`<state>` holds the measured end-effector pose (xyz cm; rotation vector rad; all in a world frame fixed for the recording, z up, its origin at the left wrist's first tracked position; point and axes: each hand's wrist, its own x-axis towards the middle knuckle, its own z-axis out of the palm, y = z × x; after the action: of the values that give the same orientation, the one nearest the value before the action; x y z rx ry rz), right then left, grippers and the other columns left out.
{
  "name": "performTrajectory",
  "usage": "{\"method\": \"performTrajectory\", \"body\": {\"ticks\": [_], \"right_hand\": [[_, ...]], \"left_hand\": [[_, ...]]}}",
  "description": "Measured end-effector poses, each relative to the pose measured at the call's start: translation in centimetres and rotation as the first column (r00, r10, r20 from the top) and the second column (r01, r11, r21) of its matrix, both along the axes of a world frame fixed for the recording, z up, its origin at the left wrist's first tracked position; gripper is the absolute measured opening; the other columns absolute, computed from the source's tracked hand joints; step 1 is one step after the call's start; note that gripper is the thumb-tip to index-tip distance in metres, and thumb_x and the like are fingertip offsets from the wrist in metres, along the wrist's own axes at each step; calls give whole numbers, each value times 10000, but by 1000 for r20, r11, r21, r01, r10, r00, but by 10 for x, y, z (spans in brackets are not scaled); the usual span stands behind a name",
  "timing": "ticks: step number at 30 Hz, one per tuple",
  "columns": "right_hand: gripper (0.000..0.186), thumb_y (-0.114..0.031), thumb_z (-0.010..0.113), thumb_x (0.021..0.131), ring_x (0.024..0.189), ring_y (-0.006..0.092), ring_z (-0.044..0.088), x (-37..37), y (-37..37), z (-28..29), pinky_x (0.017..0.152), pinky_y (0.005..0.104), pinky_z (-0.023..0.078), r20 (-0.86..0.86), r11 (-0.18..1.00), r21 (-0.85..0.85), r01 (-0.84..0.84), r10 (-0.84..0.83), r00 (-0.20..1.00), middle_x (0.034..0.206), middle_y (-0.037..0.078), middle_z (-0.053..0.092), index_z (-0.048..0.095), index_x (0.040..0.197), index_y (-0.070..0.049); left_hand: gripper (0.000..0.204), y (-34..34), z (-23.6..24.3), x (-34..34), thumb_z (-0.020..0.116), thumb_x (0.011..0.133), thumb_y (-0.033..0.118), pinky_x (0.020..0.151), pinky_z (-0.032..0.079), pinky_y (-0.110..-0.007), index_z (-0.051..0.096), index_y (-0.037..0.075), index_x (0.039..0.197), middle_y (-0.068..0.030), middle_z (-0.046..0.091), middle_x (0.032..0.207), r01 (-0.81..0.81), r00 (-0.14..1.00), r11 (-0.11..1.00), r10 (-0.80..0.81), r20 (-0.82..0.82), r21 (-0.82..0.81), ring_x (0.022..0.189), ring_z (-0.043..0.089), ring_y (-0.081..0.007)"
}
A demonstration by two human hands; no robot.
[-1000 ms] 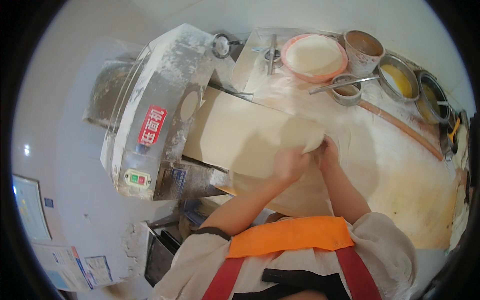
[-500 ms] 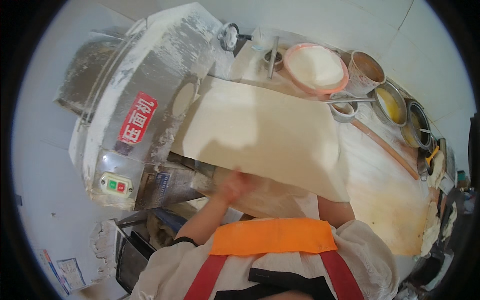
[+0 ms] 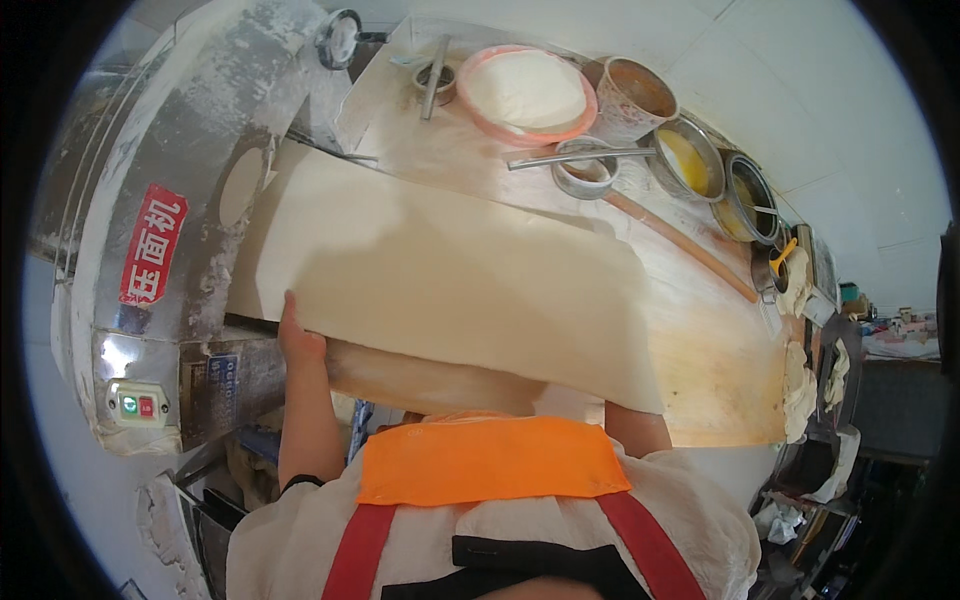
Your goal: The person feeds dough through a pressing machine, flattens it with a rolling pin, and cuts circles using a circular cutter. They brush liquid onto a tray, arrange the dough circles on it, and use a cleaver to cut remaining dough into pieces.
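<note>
A wide, pale dough sheet [image 3: 440, 265] stretches from the dough-pressing machine [image 3: 200, 150] on the left across the floury worktop. My left hand [image 3: 302, 335] is at the sheet's near edge, close to the machine, with the thumb on top and the other fingers out of sight underneath. At the sheet's near right end, my right forearm [image 3: 638, 430] reaches under the dough, which covers the right hand and hides its fingers.
Behind the sheet stand a pink basin [image 3: 525, 95] of flour, a patterned bucket [image 3: 635, 100] and a metal bowl [image 3: 688, 160] with yellow contents. A wooden rolling pin [image 3: 680, 245] lies to the right. The machine's switch box [image 3: 138, 405] is at the lower left.
My left hand, blurred in front of the sheet before, has come to its near edge beside the machine. The view has shifted right. My right hand stays under the dough.
</note>
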<state>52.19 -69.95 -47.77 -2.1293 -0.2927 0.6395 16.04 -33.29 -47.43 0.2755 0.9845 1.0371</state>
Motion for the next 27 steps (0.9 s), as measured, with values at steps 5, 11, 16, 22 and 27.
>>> {"method": "performTrajectory", "body": {"ticks": [5, 11, 16, 22, 27], "right_hand": [[387, -229, 442, 966, 1224, 246, 503, 18, -37, -6, 1054, 372, 381, 116, 988, -102, -112, 124, 986, 1322, 127, 537, 549, 1277, -24], [399, -238, 441, 968, 1239, 247, 495, 52, -83, -21, 1059, 368, 379, 222, 969, -137, -206, 233, 947, 1338, 128, 527, 540, 1293, -29], [408, -246, 441, 971, 1251, 247, 488, 101, -148, -30, 1062, 365, 377, 320, 965, -169, -201, 247, 914, 1351, 130, 520, 532, 1307, -33], [420, -255, 440, 973, 1266, 247, 479, 180, -296, -43, 1067, 361, 375, 433, 966, -257, -30, 143, 890, 1367, 132, 510, 522, 1324, -38], [430, -262, 440, 975, 1278, 247, 472, 229, -463, -61, 1071, 357, 373, 498, 925, -332, 185, 6, 867, 1380, 133, 503, 514, 1338, -43]], "left_hand": [[374, -22, -38, 4, 595, 940, 188, 968, 474, -411, 525, -15, 1246, -133, 587, 1234, 79, 995, 996, -82, -58, -47, 1127, 570, -284], [372, -72, -33, 33, 567, 950, 163, 960, 484, -463, 492, -28, 1260, -149, 575, 1234, -17, 970, 985, -25, -243, -169, 1122, 569, -319], [345, -139, -30, 64, 504, 978, 151, 967, 486, -490, 478, -28, 1272, -158, 559, 1254, 68, 966, 976, -117, -232, -206, 1126, 566, -339], [334, -245, 10, 122, 478, 985, 155, 929, 518, -449, 487, -60, 1241, -193, 553, 1251, 342, 864, 895, -419, -280, -285, 1126, 575, -322], [317, -285, 21, 117, 548, 945, 181, 746, 577, -380, 538, -64, 1147, -182, 663, 1003, 737, 408, 562, -812, -417, -374, 897, 682, -284]]}}
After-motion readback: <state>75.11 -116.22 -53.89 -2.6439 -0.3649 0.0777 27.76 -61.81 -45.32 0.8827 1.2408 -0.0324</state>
